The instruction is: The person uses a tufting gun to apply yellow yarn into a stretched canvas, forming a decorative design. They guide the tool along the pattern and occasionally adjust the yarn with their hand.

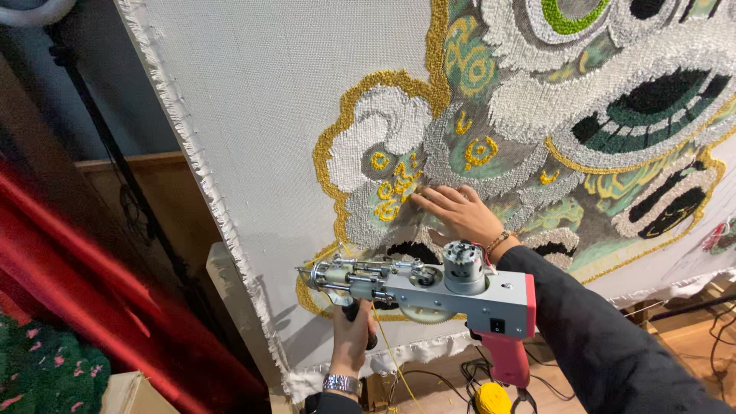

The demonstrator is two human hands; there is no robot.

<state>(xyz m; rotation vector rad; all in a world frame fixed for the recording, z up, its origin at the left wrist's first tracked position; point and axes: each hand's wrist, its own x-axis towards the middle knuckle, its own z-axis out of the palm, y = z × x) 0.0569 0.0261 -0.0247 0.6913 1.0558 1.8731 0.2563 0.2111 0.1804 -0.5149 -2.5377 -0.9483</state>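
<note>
A tufting gun point(429, 291) with a grey metal body and a pink rear handle point(510, 360) hangs in front of a stretched white cloth point(268, 115). My left hand point(353, 337), with a wristwatch on it, grips the gun's black front handle from below; nothing holds the pink handle. My right hand point(460, 213), in a dark sleeve, lies flat with fingers spread on the tufted design point(537, 115), beside small yellow loops on grey and white pile. A yellow yarn strand point(387, 345) runs down from the gun towards a yellow yarn cone point(493, 399).
The cloth's frayed left edge point(207, 184) runs diagonally down. To the left are a black stand pole point(100, 130), a blurred red band point(69, 268), a green rug piece with pink spots point(46, 372) and a cardboard box point(130, 392). Black cables point(721, 337) lie on the wooden floor at the right.
</note>
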